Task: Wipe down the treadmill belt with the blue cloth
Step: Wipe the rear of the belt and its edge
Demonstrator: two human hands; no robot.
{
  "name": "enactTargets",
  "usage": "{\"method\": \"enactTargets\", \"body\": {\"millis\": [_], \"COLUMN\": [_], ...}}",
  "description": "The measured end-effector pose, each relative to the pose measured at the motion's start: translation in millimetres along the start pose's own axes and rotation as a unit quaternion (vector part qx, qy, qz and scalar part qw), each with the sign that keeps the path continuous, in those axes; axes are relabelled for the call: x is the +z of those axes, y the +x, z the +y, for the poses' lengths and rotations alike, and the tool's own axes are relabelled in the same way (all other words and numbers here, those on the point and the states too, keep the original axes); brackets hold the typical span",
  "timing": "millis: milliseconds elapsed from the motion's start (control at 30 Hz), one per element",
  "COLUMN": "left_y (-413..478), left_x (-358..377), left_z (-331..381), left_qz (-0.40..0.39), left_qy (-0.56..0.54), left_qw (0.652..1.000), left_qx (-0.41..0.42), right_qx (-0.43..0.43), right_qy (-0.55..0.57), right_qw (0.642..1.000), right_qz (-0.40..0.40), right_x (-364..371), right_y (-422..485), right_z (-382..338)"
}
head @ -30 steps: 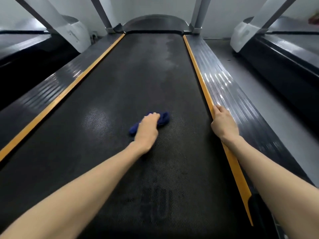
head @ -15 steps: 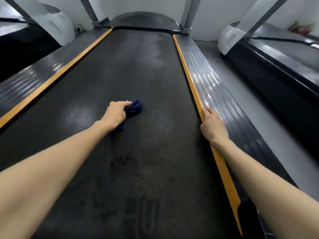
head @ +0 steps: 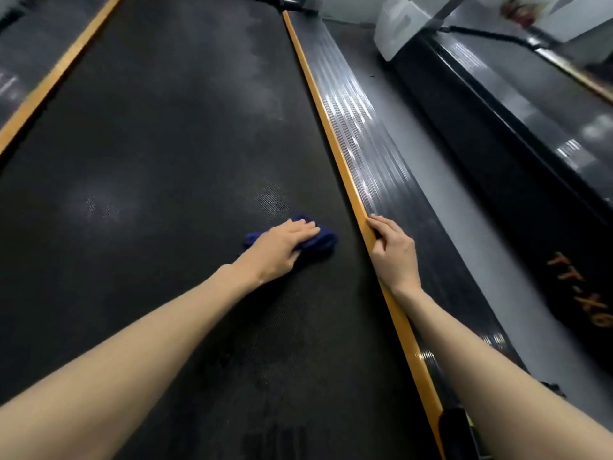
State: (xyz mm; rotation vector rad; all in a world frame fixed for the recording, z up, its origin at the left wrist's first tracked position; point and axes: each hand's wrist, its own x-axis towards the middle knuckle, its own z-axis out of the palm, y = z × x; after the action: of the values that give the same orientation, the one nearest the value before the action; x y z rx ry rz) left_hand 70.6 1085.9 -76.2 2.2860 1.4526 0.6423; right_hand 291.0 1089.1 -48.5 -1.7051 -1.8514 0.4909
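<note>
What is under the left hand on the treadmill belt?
A bunched blue cloth lies under the left hand, pressed on the belt. Its ends show on both sides of the hand. The middle of the cloth is covered by the hand.
</note>
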Motion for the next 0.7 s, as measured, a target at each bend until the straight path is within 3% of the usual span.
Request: {"method": "enactTargets", "body": {"millis": [133, 200, 333, 400, 533, 633, 700], "left_y": [7, 25, 72, 75, 19, -30, -40], "left_x": [-4, -6, 4, 10, 15, 22, 21], "left_z": [2, -5, -24, -20, 20, 41, 43], "left_qz": [-0.015, 0.03, 0.14, 0.138, 0.026, -0.079, -0.119], "left_qy": [0.009, 0.012, -0.032, -0.005, -0.019, -0.021, -0.018], "left_qw": [0.997, 0.997, 0.98, 0.977, 0.999, 0.988, 0.98], "left_qx": [0.072, 0.073, -0.135, -0.162, -0.002, 0.127, 0.161], "right_qx": [-0.005, -0.016, -0.024, -0.029, -0.027, -0.026, -0.032], "right_qy": [-0.002, 0.005, 0.017, 0.019, 0.02, 0.01, 0.003], "right_qw": [1.0, 1.0, 1.0, 0.999, 0.999, 1.0, 0.999], "right_qz": [0.007, 0.012, 0.009, 0.012, 0.001, -0.004, -0.006], "right_x": [3, 6, 11, 11, 7, 4, 4], "right_y": [4, 6, 9, 10, 8, 5, 3], "right_z": [2, 7, 14, 15, 13, 9, 8]}}
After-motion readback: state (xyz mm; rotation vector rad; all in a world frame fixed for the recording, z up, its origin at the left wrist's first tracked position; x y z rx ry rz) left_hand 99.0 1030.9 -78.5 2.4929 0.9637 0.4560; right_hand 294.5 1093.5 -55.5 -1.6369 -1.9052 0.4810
